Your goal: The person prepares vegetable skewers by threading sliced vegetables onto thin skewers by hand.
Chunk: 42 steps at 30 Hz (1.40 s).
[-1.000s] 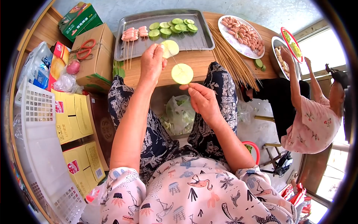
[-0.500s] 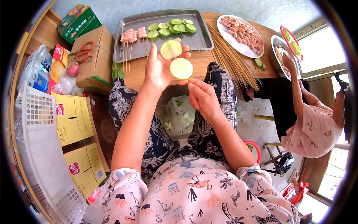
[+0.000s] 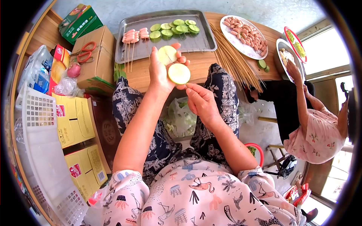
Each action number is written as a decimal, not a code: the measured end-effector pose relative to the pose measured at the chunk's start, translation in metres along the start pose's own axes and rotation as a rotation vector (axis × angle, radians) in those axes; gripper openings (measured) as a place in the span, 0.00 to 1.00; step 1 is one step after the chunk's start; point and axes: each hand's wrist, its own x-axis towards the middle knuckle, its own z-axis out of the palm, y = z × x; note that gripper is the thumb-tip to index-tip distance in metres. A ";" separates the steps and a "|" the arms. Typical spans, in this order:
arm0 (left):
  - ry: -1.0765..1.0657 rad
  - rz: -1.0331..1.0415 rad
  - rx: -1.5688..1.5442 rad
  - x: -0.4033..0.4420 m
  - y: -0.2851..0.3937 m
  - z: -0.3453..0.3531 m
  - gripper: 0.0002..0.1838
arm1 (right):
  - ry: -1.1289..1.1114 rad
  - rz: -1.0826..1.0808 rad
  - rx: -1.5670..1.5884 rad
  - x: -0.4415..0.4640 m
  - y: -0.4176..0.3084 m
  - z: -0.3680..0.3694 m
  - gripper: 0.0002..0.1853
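Two thin, round, pale yellow-green vegetable slices are on a thin bamboo skewer [image 3: 169, 58] in front of me. The upper slice [image 3: 164, 53] rests against the palm and fingers of my left hand [image 3: 160, 73], which is curled around it. Just below it, the lower slice [image 3: 179, 74] faces me, partly covering the left hand's fingers. My right hand [image 3: 203, 103] pinches the skewer's lower end, close under that slice. Beyond the hands, a metal tray [image 3: 166, 17] bears green-rimmed slices [image 3: 181, 28] and pink sausage pieces on skewers [image 3: 131, 36].
Loose bamboo skewers [image 3: 235, 56] lie right of the tray, beside a plate of small sausages [image 3: 247, 35]. Another person's hand [image 3: 294, 71] reaches into a metal bowl [image 3: 279, 47] at the right. Cardboard boxes [image 3: 100, 56] and a white plastic basket [image 3: 41, 139] stand left.
Both hands have shifted slightly left with the skewered slices. The slices have tilted, and the lower one has moved a little up and left.
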 end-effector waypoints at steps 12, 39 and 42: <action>0.049 0.036 0.082 -0.003 -0.007 0.011 0.29 | 0.131 -0.061 -0.202 0.002 0.001 0.001 0.13; -0.025 0.110 0.218 -0.007 0.000 0.014 0.21 | 0.088 -0.094 -0.168 0.004 0.004 0.000 0.10; -0.084 0.102 0.319 -0.009 -0.002 0.015 0.24 | 0.098 -0.095 -0.116 0.004 0.004 0.000 0.09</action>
